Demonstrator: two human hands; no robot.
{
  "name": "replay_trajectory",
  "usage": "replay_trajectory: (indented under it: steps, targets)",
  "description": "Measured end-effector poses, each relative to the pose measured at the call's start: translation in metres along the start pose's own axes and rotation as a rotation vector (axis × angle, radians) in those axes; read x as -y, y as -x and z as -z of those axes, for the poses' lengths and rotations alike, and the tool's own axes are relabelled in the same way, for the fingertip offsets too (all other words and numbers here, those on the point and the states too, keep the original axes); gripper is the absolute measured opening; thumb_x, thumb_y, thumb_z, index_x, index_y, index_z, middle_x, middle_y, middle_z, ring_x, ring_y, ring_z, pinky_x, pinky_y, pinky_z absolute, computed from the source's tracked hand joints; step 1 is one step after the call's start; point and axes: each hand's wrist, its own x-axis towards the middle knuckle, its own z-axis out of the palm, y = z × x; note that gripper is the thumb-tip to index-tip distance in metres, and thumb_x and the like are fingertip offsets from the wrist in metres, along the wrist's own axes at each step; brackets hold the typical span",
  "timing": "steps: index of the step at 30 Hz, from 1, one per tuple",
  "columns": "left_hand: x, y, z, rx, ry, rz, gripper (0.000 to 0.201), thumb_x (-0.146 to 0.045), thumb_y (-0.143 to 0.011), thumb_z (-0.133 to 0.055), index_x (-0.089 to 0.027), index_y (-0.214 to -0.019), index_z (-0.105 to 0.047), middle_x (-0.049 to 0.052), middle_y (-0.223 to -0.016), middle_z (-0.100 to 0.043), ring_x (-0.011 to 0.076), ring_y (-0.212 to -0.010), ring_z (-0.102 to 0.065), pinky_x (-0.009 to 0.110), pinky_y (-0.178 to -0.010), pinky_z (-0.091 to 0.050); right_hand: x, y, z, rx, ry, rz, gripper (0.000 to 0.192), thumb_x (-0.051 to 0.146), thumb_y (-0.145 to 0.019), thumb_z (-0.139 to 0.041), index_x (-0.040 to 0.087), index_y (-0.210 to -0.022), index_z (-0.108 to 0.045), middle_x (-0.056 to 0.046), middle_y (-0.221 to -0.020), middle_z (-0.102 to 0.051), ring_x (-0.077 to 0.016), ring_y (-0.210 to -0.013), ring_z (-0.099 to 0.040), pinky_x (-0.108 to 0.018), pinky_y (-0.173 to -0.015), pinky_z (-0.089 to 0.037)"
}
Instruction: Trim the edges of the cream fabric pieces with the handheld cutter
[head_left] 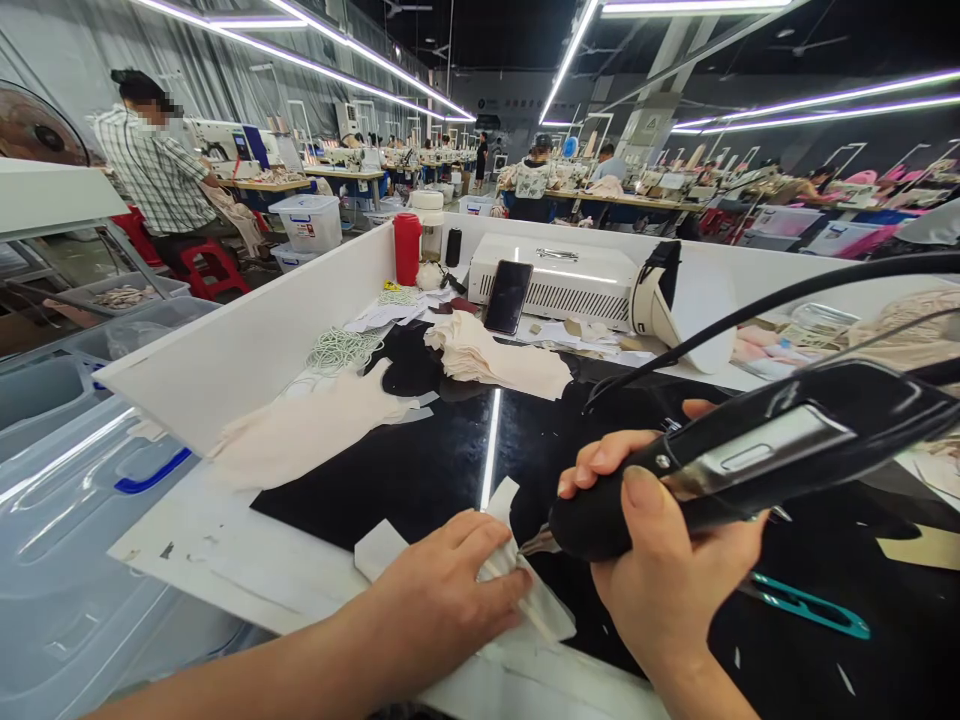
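Right hand (667,560) grips black tool (750,455); tip hidden behind fabric strip (525,590).

White fabric strip (525,590) lies flat at front edge of black table mat, one end pinned under fingers. Black handheld cutter tool (750,450), corded, silver plate on top, held tilted, metal tip touching strip w/ nose down-left

At the bottom centre of the frame, the left hand (442,590) pressed a fabric strip (525,590) on the counter (225,560), with the right hand (660,560) just right of it holding a corded tool (750,450). Scissors (810,605) lay at lower right. Folded cloths (495,360) lay behind, at centre; a phone (508,297) leaned on a box (555,275) further back. A bin (67,540) sat at left.
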Motion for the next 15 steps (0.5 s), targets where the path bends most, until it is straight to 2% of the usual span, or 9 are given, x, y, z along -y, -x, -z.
replay_trajectory:
  steps: [4,7,10,15]
  targets:
    - [-0.012,0.002,-0.003,-0.013,-0.105,0.002,0.025,-0.027,-0.107,-0.06,-0.01,-0.124,-0.067,0.017,-0.117,-0.071,0.0282,-0.118,-0.066,0.043,-0.107,-0.058,0.003,0.002,0.003,0.014,0.016,-0.008,0.05,0.02,-0.088,-0.079,0.031,-0.131,-0.055,0.006,-0.077,-0.069,-0.017,-0.062,-0.064,-0.034,-0.056,-0.059]
    - [-0.009,-0.001,0.001,0.001,-0.128,-0.02,0.025,-0.025,-0.111,-0.051,-0.008,-0.122,-0.067,0.015,-0.116,-0.072,0.0258,-0.116,-0.067,0.039,-0.107,-0.058,0.003,0.001,0.006,0.027,0.004,0.006,0.05,0.022,-0.087,-0.081,0.029,-0.129,-0.056,0.006,-0.077,-0.07,-0.0169,-0.062,-0.064,-0.033,-0.055,-0.059]
    - [0.009,-0.011,0.007,0.045,-0.036,-0.047,0.027,-0.017,-0.112,-0.044,-0.008,-0.117,-0.069,0.013,-0.113,-0.072,0.0251,-0.115,-0.067,0.037,-0.107,-0.057,0.002,0.0,0.007,0.019,-0.008,0.013,0.051,0.023,-0.086,-0.082,0.029,-0.13,-0.056,0.005,-0.078,-0.07,-0.0166,-0.063,-0.064,-0.032,-0.055,-0.06]
    - [0.044,-0.025,0.011,0.174,0.195,-0.081,0.026,-0.012,-0.111,-0.044,-0.01,-0.117,-0.069,0.013,-0.122,-0.071,0.022,-0.118,-0.067,0.031,-0.107,-0.057,-0.001,0.0,0.011,0.044,0.002,0.025,0.05,0.025,-0.088,-0.083,0.03,-0.13,-0.056,0.005,-0.078,-0.07,-0.0172,-0.065,-0.065,-0.032,-0.056,-0.06]
